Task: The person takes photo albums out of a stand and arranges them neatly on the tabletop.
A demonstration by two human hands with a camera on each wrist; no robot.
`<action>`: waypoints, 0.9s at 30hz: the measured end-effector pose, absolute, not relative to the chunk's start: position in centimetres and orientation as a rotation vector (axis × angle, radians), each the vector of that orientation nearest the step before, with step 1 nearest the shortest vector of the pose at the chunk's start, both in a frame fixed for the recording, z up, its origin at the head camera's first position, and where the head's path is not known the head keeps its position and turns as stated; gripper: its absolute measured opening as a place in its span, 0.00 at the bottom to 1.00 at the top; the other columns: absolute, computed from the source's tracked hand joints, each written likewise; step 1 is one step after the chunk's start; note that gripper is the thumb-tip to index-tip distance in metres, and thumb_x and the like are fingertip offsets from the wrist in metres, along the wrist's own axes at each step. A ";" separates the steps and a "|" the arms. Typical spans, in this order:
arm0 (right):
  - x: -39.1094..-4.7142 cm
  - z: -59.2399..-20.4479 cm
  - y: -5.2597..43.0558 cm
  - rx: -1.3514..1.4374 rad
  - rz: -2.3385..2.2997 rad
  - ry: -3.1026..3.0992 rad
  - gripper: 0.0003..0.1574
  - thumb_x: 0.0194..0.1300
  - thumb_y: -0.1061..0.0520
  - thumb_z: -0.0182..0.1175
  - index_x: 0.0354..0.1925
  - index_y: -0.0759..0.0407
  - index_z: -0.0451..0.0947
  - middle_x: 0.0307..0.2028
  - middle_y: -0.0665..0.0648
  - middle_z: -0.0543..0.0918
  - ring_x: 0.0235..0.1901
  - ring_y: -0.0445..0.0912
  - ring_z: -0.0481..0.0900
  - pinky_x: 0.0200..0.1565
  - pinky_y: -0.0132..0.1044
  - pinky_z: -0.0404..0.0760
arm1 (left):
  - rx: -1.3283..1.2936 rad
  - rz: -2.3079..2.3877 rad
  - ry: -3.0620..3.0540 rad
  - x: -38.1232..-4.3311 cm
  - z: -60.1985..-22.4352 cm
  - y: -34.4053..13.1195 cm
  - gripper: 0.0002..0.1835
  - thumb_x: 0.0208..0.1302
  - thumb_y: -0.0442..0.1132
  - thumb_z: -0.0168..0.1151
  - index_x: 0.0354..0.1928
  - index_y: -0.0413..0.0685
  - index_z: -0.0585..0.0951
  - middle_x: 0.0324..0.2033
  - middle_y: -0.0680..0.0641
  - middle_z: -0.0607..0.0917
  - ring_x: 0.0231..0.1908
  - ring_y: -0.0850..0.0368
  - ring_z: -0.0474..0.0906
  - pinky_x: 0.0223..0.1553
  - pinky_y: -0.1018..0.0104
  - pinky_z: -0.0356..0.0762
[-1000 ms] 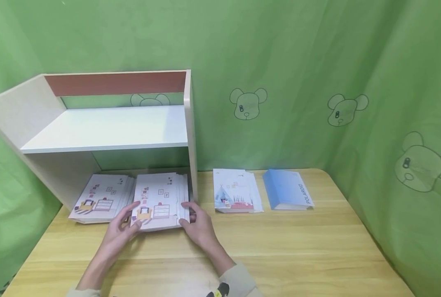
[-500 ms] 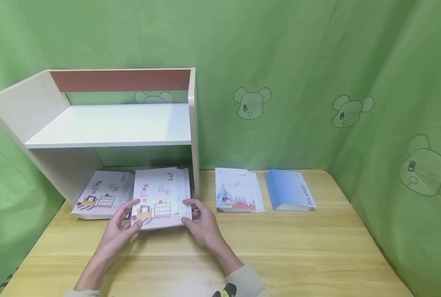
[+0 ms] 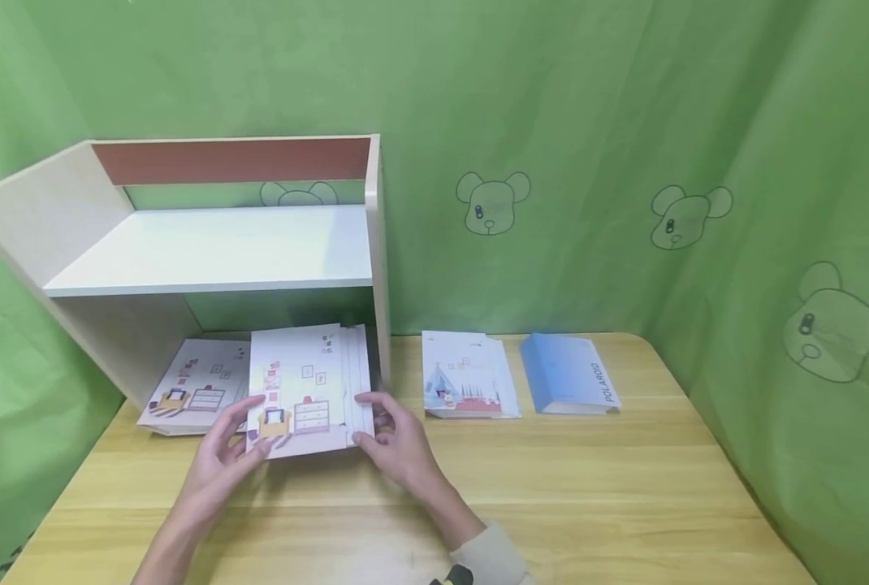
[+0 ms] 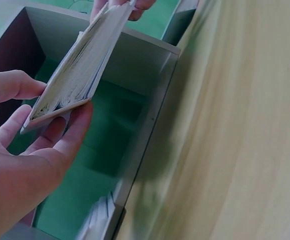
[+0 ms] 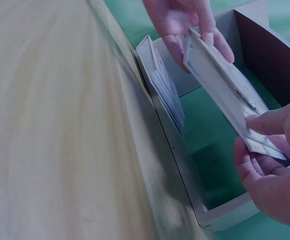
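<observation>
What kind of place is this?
Probably an indoor desk corner: there's a wooden table, a small shelf unit, and a green curtain with cartoon animal faces behind them.

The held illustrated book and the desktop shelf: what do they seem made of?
Illustrated book: probably smooth printed card outside, from its flat cover; the thin page edges could be paper or plastic. Desktop shelf: perhaps satin-coated board, from its even white surface.

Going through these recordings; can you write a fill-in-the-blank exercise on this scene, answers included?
1. Left hand and right hand grip a thick white room-print book; another white room-print book lies nearer the ____ hand.
2. The thick blue rectangular book's cover reads ____.
3. In the head view, it lies to the ____ of the white tent-print book.
Answers: left; POLAROID; right.
</observation>
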State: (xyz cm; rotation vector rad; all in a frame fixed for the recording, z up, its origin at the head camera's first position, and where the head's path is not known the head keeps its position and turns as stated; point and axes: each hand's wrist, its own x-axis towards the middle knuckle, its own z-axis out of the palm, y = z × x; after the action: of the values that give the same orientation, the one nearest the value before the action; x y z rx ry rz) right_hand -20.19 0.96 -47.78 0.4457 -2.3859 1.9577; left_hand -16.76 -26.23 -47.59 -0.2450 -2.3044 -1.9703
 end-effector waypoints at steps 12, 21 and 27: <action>-19.4 -47.0 1.3 0.524 2.024 -2.282 0.32 0.58 0.72 0.69 0.60 0.56 0.79 0.49 0.61 0.81 0.44 0.50 0.82 0.43 0.35 0.89 | -0.330 -1.936 -2.231 -15.8 -46.4 -26.0 0.38 0.64 0.22 0.65 0.74 0.40 0.65 0.72 0.43 0.64 0.58 0.66 0.76 0.54 0.69 0.82; -18.9 -46.4 1.6 0.539 2.013 -2.287 0.33 0.57 0.73 0.69 0.60 0.55 0.79 0.50 0.60 0.82 0.45 0.51 0.83 0.45 0.38 0.89 | -0.332 -1.948 -2.203 -15.0 -45.9 -25.7 0.39 0.62 0.20 0.65 0.74 0.40 0.64 0.68 0.49 0.68 0.57 0.62 0.78 0.53 0.68 0.83; -18.7 -45.8 1.6 0.591 1.939 -2.280 0.35 0.57 0.74 0.70 0.60 0.54 0.79 0.50 0.58 0.83 0.44 0.50 0.83 0.44 0.37 0.89 | -0.335 -1.977 -2.184 -14.6 -45.5 -25.7 0.38 0.64 0.21 0.65 0.74 0.40 0.64 0.67 0.50 0.69 0.57 0.60 0.79 0.53 0.67 0.83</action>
State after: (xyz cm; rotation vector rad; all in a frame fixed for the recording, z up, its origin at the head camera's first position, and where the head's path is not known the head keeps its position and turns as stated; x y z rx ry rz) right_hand -18.70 1.64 -45.80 0.5910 -2.2796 1.9387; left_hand -14.57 -25.73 -45.54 -0.3345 -2.1843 -1.9775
